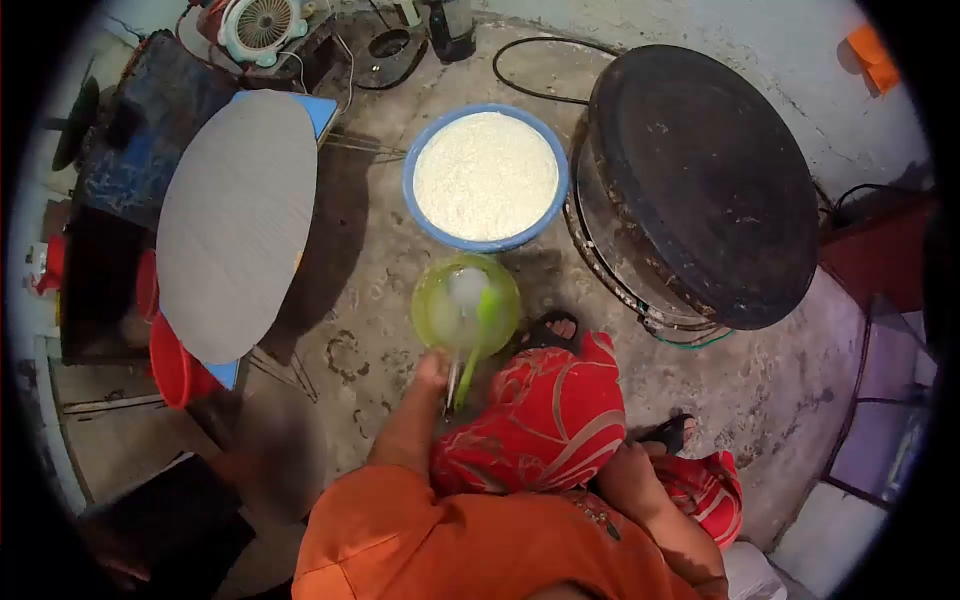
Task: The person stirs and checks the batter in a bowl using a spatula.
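A translucent green bowl (428, 310) with cloudy liquid inside stands on the floor in front of me. My left hand (433, 368) grips its near rim, though the fingers are partly hidden. Just right of that hand, a metal handle (453, 380) and a bright green handle (467, 380) lean out over the rim; the green one belongs to a utensil with a wide head in the bowl. My right hand (632, 458) is down between my legs beside the red patterned cloth (545, 420), its fingers out of sight. Beyond the bowl sits a blue basin (411, 205) full of white, grainy stuff.
At right stands a large round drum-like stove with a dark lid (710, 180). A grey oval board (240, 230) is propped at left, above a red bucket (175, 370). A small blower (263, 25) and cables lie at the back, near the wall.
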`<state>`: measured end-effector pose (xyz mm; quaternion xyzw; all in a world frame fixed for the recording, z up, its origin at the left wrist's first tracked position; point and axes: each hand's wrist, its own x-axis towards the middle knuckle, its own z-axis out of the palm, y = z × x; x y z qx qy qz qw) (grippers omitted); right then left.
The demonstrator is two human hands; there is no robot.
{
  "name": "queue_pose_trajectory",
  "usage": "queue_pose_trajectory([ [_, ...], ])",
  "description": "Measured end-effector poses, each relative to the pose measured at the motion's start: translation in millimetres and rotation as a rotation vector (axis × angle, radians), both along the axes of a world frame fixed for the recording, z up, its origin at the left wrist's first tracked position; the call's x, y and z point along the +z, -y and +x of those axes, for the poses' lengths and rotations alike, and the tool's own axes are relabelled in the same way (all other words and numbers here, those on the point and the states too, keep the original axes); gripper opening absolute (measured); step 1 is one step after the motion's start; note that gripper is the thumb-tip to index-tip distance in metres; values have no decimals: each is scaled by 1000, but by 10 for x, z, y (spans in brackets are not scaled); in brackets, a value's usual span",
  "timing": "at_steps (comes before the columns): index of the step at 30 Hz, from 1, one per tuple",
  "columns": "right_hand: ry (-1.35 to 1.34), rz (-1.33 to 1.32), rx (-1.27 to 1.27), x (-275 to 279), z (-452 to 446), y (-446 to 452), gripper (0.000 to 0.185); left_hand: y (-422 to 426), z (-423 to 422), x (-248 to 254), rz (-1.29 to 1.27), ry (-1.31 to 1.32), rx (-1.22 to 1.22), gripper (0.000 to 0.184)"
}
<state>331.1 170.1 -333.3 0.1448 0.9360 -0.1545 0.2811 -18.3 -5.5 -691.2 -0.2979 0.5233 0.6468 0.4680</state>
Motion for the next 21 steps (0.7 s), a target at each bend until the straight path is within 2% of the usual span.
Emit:
queue_pose_trajectory([
  [3, -13, 5, 15, -101, 57, 19, 21, -21, -89, -10, -63, -36, 0, 9],
  [4, -5, 25, 38, -123, 66, 24, 20, -159, -86, 228, -107, -9, 5, 13],
  [6, -24, 29, 32, -138, 66, 24, 20, -173, -172, 198, -122, 21, 12, 12],
  [7, -47, 33, 26, -144, 66, 27, 20, -135, -228, 158, -136, 47, 21, 12],
  [8, -46, 32, 26, -150, 63, 33, 20, -8, -301, -295, -22, 160, 19, 9],
  [9, -15, 31, 15, -156, 59, 35, 20, 1, -313, -280, -22, 160, 18, 9],
  [11, 16, 36, -1, -194, 65, 38, 20, -45, -347, -132, 68, 26, 12, 7],
  [12, -2, 42, 6, -185, 53, 31, 20, -123, -343, 109, -24, 66, -36, 6],
  [15, 25, 84, 41, -30, -36, 30, 20, -38, -389, 3, -21, 29, -31, 5],
  [17, 58, 136, 68, 34, -103, -6, 20, -17, -422, 9, 68, 64, -18, 5],
  [19, 66, -55, -23, -25, -67, -25, 22, -139, -438, 206, 66, -48, 85, 6],
  [20, 53, -44, -23, -60, -50, -12, 22, -198, -427, 402, 56, 39, 43, 9],
  [21, -10, -27, -53, -99, -35, 12, 24, -225, -422, 509, -91, -4, 83, 19],
])
